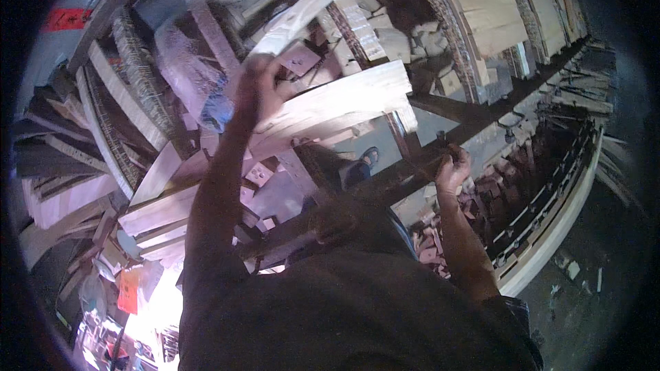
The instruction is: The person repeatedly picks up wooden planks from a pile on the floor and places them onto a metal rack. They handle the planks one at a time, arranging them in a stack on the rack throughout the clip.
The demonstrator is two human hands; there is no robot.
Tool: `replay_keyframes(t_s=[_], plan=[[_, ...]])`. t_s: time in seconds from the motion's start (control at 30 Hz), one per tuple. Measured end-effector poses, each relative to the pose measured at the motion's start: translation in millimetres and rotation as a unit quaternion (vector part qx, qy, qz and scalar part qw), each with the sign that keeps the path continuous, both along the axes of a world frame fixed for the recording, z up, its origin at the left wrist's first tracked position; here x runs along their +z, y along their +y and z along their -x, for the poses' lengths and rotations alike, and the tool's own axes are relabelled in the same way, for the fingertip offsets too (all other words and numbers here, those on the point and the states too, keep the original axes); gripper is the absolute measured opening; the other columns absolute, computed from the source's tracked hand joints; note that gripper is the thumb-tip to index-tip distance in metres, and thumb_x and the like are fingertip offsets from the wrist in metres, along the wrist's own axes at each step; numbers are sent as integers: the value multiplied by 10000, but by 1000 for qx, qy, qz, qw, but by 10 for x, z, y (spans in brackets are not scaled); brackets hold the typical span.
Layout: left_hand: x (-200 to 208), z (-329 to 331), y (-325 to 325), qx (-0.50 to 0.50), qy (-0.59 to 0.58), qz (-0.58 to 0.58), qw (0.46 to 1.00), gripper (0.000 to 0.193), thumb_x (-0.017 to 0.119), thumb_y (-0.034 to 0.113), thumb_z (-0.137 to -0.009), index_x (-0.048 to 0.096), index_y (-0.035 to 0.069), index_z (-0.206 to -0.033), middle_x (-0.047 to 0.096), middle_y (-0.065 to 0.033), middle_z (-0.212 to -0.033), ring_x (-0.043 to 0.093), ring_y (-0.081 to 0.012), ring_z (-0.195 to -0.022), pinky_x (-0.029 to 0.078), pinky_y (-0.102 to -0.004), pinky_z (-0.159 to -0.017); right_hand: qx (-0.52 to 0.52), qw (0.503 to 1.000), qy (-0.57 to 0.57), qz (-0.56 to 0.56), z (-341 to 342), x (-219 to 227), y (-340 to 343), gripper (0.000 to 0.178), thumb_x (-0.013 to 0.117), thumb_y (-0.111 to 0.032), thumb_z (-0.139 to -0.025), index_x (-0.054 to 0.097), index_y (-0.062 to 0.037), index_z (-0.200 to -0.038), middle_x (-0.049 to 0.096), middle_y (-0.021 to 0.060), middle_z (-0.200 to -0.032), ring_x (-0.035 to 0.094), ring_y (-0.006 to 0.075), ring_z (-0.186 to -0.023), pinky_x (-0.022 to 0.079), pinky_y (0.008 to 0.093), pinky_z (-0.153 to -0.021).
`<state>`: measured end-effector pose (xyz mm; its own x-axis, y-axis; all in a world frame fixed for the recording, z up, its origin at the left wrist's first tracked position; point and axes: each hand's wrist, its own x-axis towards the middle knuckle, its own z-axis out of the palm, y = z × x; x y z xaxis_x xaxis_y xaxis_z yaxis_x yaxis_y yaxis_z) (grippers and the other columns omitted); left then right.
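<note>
My left hand (260,89), somewhat blurred, is closed around the lower end of a short pale wooden board (306,14), which slants up to the right. Just below that hand lies a stack of pale boards (344,99), brightly lit on top. To the right, my right hand (454,170) has its fingers curled together beside a long dark beam (385,182). What those fingers hold, if anything, is too dark to make out. A small dark fitting (441,136) sticks up just above them.
Wooden offcuts (430,41) fill the space beyond the stack. Clamps (509,124) line the long rack at right, with a curved pale rail (557,240) along its outer edge. Plastic-wrapped material (182,62) and more boards (62,199) lie at left.
</note>
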<state>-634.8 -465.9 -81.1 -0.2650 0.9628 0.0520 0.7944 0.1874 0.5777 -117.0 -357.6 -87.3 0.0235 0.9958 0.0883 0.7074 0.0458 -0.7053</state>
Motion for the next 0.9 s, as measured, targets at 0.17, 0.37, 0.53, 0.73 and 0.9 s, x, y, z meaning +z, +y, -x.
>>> replay_keyframes(t_s=[0.17, 0.37, 0.53, 0.73, 0.9], plan=[[81, -816, -295, -33, -2, 123, 992, 940, 854, 392, -659, 465, 100, -1463, 335, -191, -1517, 309, -436, -1388, 209, -530, -1195, 38, 996, -85, -9, 48, 132, 22, 248, 582, 30, -780, 671, 3, -1010, 624, 95, -1005, 613, 207, -936, 493, 336, -872], [140, -737, -432, 16, -23, 156, 987, 860, 870, 362, -657, 539, 68, -1395, 474, -178, -1385, 412, -387, -1300, 349, -498, -1104, 25, 987, -157, -2, 293, 343, -26, 269, 584, -12, -760, 682, -20, -1010, 627, 134, -989, 627, 284, -932, 495, 379, -877], [95, -336, -351, 0, -146, 102, 984, 792, 878, 264, -672, 571, -13, -1348, 634, -206, -1224, 618, -308, -1131, 486, -382, -979, 20, 987, -160, -7, 231, 299, -16, 268, 580, -7, -774, 685, -13, -1020, 634, 135, -1023, 637, 265, -927, 503, 370, -882], [317, 164, -38, -62, -124, 3, 990, 677, 857, 220, -679, 622, -58, -1251, 715, -206, -1074, 705, -326, -952, 532, -379, -896, 15, 996, -91, -4, 162, 190, -12, 265, 580, -8, -778, 682, 5, -1023, 638, 129, -1038, 635, 251, -942, 499, 362, -885], [-52, 251, -132, -35, 80, -44, 995, 580, 811, 207, -680, 653, 16, -1204, 567, -216, -1310, 491, -382, -1265, 426, -451, -1050, 26, 1000, -15, 9, 305, 291, -43, 290, 581, -17, -778, 692, 6, -1045, 632, 128, -1035, 625, 249, -951, 493, 362, -897]])
